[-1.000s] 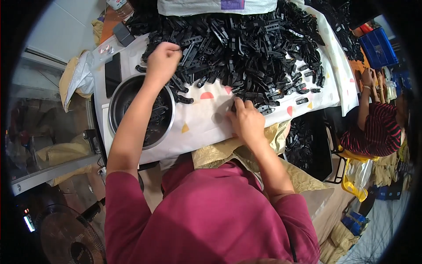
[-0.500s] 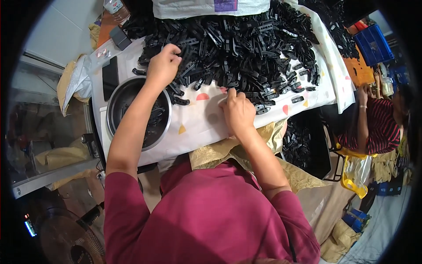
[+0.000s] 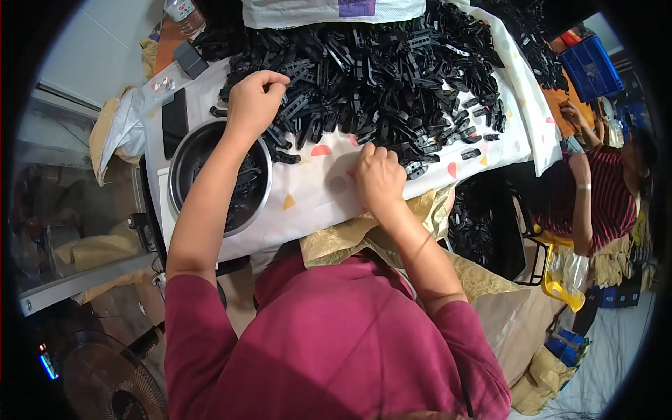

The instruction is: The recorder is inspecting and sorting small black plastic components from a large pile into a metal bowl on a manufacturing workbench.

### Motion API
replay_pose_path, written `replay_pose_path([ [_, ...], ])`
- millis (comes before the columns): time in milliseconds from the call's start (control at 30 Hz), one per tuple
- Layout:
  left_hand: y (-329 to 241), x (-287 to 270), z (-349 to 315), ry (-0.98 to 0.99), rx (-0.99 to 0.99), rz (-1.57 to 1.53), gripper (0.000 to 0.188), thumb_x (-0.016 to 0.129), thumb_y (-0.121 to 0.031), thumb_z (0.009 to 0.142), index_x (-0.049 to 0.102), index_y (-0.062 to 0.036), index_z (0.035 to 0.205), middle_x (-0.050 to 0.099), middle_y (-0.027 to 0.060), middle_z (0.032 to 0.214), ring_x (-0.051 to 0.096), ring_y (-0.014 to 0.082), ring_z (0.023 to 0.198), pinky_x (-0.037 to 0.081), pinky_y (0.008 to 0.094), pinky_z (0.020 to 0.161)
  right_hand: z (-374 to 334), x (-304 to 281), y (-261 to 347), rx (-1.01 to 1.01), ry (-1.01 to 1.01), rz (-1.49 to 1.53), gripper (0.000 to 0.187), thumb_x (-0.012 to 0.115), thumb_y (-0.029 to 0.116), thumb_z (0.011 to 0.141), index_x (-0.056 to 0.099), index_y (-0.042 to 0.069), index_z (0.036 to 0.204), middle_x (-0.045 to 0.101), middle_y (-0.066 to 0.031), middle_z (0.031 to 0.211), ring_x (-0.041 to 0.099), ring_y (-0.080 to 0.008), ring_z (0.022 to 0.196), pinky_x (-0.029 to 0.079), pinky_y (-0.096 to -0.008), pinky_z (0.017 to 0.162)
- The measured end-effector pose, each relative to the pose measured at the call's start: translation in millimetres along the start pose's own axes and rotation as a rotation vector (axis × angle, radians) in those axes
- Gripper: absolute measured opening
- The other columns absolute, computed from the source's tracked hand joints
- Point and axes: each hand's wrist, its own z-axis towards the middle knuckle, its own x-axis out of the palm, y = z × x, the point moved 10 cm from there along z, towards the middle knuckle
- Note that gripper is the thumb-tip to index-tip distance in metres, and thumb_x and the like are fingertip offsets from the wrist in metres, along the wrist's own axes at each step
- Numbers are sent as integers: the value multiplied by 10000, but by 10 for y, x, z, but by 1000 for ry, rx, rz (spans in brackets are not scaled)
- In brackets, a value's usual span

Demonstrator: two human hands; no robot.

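Observation:
A large heap of small black plastic clips (image 3: 364, 77) covers the far part of the cloth-covered table. Over the heap's left edge, my left hand (image 3: 256, 105) has thumb and forefinger pressed together at the tips. Anything between them is too small to make out. My right hand (image 3: 380, 180) rests at the heap's near edge, its fingers curled down and closed; what they hold, if anything, is hidden. Under my left forearm stands a round metal bowl (image 3: 264, 199) with more black pieces inside, partly covered by the arm.
A dark phone (image 3: 175, 124) and a grey block (image 3: 190, 59) lie to the left of the heap. A white sack (image 3: 301, 15) sits at the back. Below the table's right side is a black crate (image 3: 507, 234) of black pieces. A co-worker in a striped shirt (image 3: 609, 192) sits at right.
My left hand has shifted slightly left, its thumb and forefinger now showing a gap behind their tips. My right hand has hardly moved. The co-worker's arms have changed position.

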Motion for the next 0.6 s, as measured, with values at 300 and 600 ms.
replay_pose_path([
  [300, 206, 526, -417, 546, -552, -672, 320, 518, -294, 898, 577, -61, 1110, 583, -16, 698, 417, 24, 491, 329, 164, 434, -25, -349, 55, -172, -148, 130, 228, 594, 131, 780, 572, 69, 999, 596, -76, 790, 603, -234, 708, 491, -338, 582],
  [600, 113, 589, -585, 608, -661, -894, 230, 537, -296, 884, 580, -71, 857, 592, 8, 698, 446, 37, 503, 365, 179, 435, 165, -366, -121, -21, -33, 512, 198, 629, 180, 797, 603, 46, 941, 620, -142, 692, 602, -305, 622, 472, -364, 571],
])
